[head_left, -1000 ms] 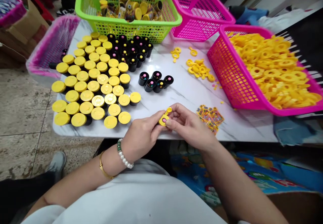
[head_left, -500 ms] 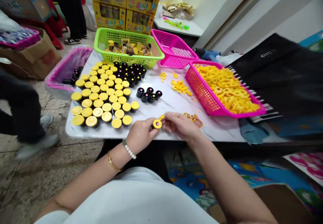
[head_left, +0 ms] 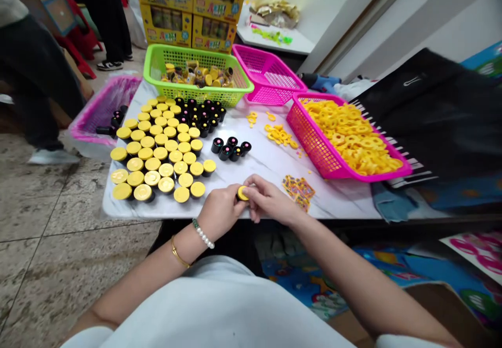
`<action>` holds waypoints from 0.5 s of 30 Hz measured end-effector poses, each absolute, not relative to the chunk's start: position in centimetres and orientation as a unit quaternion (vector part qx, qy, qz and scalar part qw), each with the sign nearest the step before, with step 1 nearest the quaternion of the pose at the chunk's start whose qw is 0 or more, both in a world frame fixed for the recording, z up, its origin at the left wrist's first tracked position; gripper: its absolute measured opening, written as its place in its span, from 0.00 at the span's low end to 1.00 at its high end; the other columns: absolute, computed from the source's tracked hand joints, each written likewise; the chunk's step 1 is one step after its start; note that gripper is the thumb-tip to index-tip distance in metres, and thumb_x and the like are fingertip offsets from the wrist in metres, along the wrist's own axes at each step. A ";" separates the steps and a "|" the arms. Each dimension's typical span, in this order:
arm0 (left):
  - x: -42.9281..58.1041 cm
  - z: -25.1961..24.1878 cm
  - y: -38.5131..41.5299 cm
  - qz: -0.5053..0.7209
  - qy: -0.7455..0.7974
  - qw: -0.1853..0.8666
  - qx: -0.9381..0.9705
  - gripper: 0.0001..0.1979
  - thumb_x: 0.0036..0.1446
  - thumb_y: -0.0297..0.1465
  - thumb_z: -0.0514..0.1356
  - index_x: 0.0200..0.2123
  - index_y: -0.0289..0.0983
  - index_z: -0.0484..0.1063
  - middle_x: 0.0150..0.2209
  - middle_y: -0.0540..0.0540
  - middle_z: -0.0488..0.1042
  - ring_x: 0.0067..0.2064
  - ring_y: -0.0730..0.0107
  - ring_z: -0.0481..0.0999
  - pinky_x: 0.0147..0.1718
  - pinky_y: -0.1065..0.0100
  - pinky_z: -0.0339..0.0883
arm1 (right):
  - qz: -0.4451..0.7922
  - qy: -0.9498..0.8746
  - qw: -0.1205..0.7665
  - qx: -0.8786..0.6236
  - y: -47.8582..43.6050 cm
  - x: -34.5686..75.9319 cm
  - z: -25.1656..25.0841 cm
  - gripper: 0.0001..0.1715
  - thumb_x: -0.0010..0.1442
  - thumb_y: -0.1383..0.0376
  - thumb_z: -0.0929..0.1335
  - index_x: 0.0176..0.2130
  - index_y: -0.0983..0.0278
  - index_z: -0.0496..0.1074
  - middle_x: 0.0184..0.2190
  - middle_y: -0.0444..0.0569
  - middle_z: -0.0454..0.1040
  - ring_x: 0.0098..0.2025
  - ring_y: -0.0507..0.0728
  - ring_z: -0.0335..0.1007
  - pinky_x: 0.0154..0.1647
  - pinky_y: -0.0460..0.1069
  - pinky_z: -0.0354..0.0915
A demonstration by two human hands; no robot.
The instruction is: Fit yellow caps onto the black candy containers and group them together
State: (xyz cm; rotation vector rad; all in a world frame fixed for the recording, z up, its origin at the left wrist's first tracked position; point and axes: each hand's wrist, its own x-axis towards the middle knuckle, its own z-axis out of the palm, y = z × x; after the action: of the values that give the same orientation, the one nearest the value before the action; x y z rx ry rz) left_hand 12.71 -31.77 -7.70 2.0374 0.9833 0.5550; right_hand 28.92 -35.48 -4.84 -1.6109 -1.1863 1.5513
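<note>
My left hand (head_left: pixel 219 208) is closed around a small black cup near the table's front edge. A round yellow lid (head_left: pixel 242 193) covers the cup's top, and the black body is mostly hidden by my fingers. My right hand (head_left: pixel 270 199) pinches the lid's edge, thumb and fingers bent over it. Left of my hands stand many black cups with yellow lids (head_left: pixel 166 170) in close rows. Beyond my hands, several open black cups (head_left: pixel 231 150) show pink or yellow dots inside. Right of my right hand lies a pile of printed orange pieces (head_left: pixel 298 188).
A pink basket (head_left: pixel 319 152) of yellow ring-shaped parts stands at the right. Behind are a green basket (head_left: pixel 200 91) of small cups, another pink basket (head_left: pixel 270 73) and stacked yellow boxes (head_left: pixel 168 24). A person (head_left: pixel 35 76) walks at the left.
The yellow lid now lies over the cup's opening; before, its ring stood round the rim with the pink dot showing. My right hand has moved left onto it. The person at left has moved.
</note>
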 end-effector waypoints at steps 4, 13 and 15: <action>12.5 -8.5 -31.9 0.231 0.385 0.401 0.799 0.31 0.53 0.26 0.62 0.61 0.31 0.61 0.26 0.51 0.75 0.28 0.67 0.75 0.31 0.69 0.66 | 0.565 -0.376 0.389 -0.624 -36.2 28.0 -5.7 0.24 0.53 0.47 0.71 0.36 0.61 0.63 0.15 0.36 0.70 0.15 0.51 0.69 0.15 0.43 0.65; 11.8 -9.2 -33.8 0.385 0.369 0.383 0.754 0.18 0.59 0.27 0.56 0.52 0.35 0.59 0.29 0.52 0.70 0.26 0.74 0.71 0.28 0.73 0.66 | 0.470 -0.381 0.467 -0.645 -30.0 26.6 -7.1 0.21 0.55 0.48 0.71 0.32 0.63 0.68 0.22 0.45 0.76 0.22 0.51 0.75 0.19 0.43 0.70; 11.7 -9.1 -33.9 0.363 0.361 0.357 0.782 0.07 0.60 0.27 0.55 0.42 0.37 0.65 0.28 0.51 0.69 0.27 0.72 0.71 0.29 0.71 0.66 | 0.476 -0.403 0.468 -0.626 -29.4 26.4 -7.3 0.23 0.56 0.47 0.69 0.31 0.65 0.71 0.27 0.50 0.78 0.26 0.52 0.77 0.23 0.44 0.72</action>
State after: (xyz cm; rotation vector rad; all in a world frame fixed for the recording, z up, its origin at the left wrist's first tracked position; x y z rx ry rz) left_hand 11.73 -33.90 -9.09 2.0182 0.9321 0.9372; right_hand 26.37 -29.39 -7.28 -1.5346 -0.9874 1.1684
